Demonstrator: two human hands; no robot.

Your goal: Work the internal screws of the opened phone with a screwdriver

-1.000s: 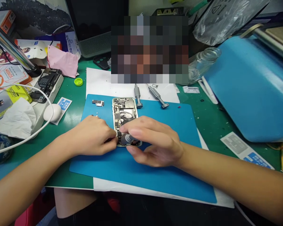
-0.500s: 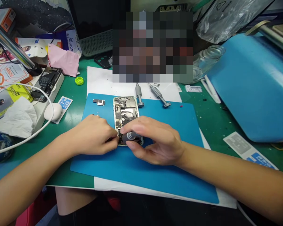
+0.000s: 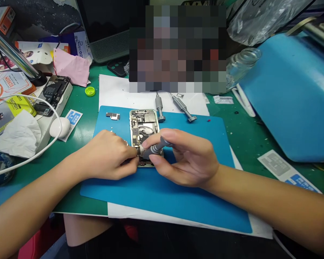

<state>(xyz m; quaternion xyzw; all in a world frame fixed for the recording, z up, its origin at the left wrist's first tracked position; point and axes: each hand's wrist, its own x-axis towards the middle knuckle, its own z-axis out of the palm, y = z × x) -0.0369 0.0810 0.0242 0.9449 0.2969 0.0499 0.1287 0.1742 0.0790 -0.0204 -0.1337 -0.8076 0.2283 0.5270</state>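
Note:
An opened smartphone (image 3: 146,130) with its inner boards showing lies on a blue mat (image 3: 178,205). My right hand (image 3: 189,158) pinches a grey screwdriver (image 3: 158,146) between thumb and fingers, tilted over the phone's lower half. Its tip is hidden. At the phone's lower left edge, my left hand (image 3: 110,154) has its fingers curled and pressed together; whatever they may hold is hidden. A small metal phone part (image 3: 113,116) rests on the mat to the left of the phone. Two more grey screwdrivers, one upright in view (image 3: 159,108) and one slanted (image 3: 183,108), lie beyond its top right corner.
White paper (image 3: 113,90) sticks out from under the mat. Boxes, a crumpled tissue (image 3: 18,133), another opened phone (image 3: 52,95) and a white cable crowd the left side. A glass jar (image 3: 240,68) and white tweezers (image 3: 244,102) lie right, beside a large blue object (image 3: 288,104).
My right hand has shifted slightly to the right, and the screwdriver's handle end now shows more above the fingers. My left hand stays almost in place at the phone's edge.

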